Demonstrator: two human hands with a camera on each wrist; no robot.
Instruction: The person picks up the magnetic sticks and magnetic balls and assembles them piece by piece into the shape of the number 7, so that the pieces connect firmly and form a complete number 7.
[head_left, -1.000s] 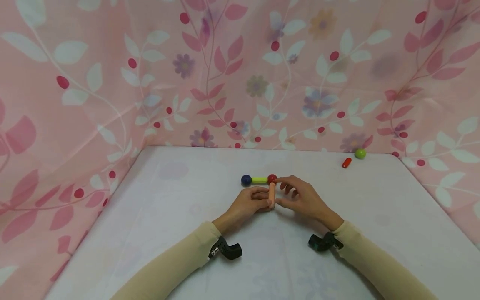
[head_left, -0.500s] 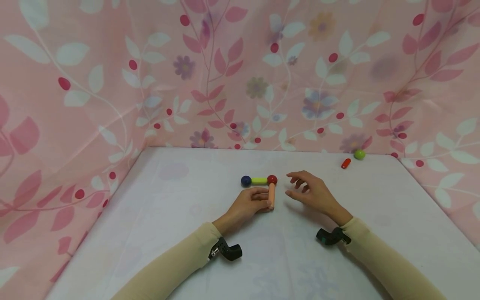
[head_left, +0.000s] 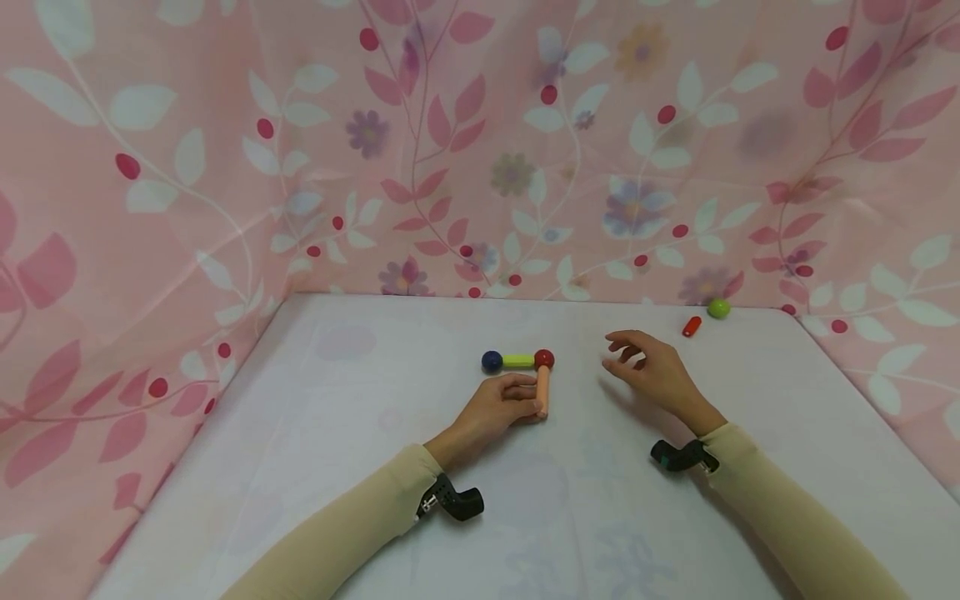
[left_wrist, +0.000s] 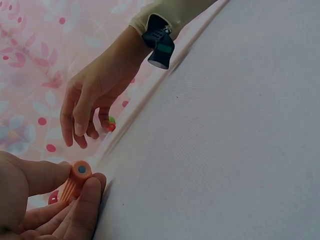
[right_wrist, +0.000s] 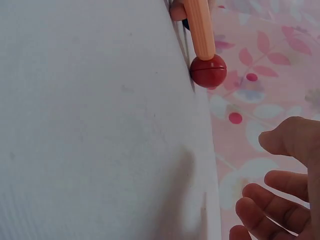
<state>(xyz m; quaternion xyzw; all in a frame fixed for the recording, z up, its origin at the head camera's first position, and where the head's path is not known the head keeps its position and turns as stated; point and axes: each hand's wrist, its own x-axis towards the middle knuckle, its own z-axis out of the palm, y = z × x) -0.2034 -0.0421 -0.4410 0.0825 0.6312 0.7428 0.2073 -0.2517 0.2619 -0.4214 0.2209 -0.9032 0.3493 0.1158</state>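
Note:
My left hand (head_left: 491, 412) pinches an orange ridged rod (head_left: 543, 392) near its close end, thumb on one side and fingers on the other. In the left wrist view the end of the orange rod (left_wrist: 81, 170) shows a bluish-grey round centre. Its far end meets a red ball (head_left: 544, 358); in the right wrist view the red ball (right_wrist: 208, 71) touches the rod. From the red ball a yellow-green rod (head_left: 518, 361) runs left to a dark blue ball (head_left: 492, 361). To the right, my right hand (head_left: 652, 375) hovers over the table, fingers loosely bent, holding nothing.
A short red rod (head_left: 692, 326) lies at the back right of the white-covered table (head_left: 360, 350). Just beyond it sits a green ball (head_left: 718, 308) by the back edge. A pink floral cloth (head_left: 450, 150) hangs behind the table.
My right hand has let go of the area by the red ball and moved right and slightly back. The left hand keeps its grip on the orange rod in the same place.

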